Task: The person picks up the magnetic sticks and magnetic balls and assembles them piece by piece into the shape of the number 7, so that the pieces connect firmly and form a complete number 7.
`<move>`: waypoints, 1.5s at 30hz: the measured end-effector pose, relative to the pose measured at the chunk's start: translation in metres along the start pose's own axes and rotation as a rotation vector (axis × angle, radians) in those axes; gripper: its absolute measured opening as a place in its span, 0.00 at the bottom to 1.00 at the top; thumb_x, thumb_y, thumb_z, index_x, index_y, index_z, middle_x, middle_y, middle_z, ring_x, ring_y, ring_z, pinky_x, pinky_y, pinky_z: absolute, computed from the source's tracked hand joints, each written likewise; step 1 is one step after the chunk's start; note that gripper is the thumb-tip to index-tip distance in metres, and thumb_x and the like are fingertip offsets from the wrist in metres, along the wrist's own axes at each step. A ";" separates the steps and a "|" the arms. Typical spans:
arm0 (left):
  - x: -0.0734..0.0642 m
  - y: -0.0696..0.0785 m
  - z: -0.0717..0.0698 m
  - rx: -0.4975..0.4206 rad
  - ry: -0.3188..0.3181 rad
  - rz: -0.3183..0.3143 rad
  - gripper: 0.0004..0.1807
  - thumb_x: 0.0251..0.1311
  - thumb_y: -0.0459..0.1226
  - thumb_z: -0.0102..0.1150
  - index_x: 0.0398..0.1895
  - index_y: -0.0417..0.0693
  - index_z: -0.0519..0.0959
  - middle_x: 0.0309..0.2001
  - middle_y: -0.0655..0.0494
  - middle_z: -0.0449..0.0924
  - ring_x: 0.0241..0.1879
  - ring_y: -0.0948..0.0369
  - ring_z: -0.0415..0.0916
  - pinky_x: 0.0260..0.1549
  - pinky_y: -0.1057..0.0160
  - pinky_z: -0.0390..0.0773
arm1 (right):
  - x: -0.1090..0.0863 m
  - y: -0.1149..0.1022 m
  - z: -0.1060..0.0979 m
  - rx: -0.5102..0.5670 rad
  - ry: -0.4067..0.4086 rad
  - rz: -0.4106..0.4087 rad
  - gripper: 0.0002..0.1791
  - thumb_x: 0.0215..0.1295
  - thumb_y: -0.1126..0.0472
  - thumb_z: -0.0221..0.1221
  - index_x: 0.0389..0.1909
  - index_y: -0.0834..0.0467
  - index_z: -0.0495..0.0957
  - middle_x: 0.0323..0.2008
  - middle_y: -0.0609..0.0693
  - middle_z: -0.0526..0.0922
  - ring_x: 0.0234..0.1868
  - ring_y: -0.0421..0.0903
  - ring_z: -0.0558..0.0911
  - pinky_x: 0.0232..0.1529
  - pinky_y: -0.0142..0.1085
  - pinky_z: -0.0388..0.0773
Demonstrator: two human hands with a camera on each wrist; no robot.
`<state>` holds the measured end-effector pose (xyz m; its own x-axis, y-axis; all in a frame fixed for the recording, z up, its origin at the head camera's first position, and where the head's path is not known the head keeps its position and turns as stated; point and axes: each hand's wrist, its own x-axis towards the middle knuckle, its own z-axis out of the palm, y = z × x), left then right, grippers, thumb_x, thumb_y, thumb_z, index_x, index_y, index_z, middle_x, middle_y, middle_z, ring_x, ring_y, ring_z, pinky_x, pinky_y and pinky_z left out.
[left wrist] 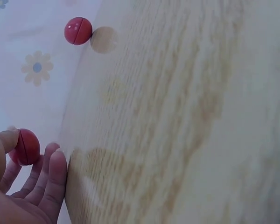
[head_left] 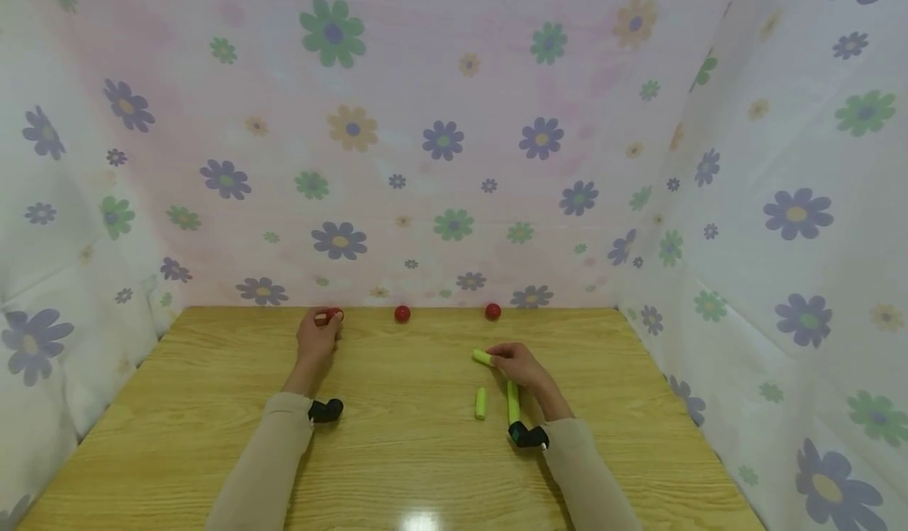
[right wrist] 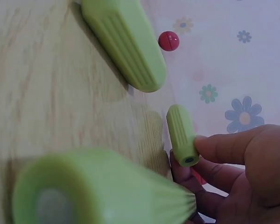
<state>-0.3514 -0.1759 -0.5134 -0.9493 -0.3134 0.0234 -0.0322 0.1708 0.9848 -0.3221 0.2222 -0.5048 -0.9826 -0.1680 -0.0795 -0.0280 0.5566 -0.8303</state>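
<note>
My left hand (head_left: 317,338), at the table's far left edge, pinches a red ball (left wrist: 28,147) with a dark seam; the other fingers stand apart from it. Farther right, my right hand (head_left: 520,364) holds a short light green ribbed stick (right wrist: 181,135) between thumb and fingers, above the tabletop. The stick has a dark round spot on its end. A second green stick (head_left: 481,403) lies on the table left of the right wrist. Beside that wrist lies a longer green piece (head_left: 513,401), partly hidden by the hand and the wrist camera.
Two more red balls, a middle one (head_left: 402,313) and a right one (head_left: 493,311), sit along the back edge of the wooden table (head_left: 397,452). Flowered cloth (head_left: 454,121) hangs behind the table and on both sides.
</note>
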 end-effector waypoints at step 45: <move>-0.028 -0.004 0.043 -0.210 -0.385 -0.064 0.22 0.75 0.26 0.53 0.69 0.27 0.67 0.64 0.24 0.70 0.44 0.60 0.83 0.45 0.69 0.83 | 0.001 -0.018 0.028 0.395 0.064 -0.024 0.16 0.78 0.71 0.50 0.58 0.74 0.78 0.57 0.69 0.80 0.54 0.59 0.85 0.55 0.43 0.83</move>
<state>-0.3384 -0.1273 -0.5256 -0.9960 0.0603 -0.0658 -0.0685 -0.0433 0.9967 -0.3179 0.1892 -0.5056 -0.9923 -0.1192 -0.0335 0.0097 0.1950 -0.9808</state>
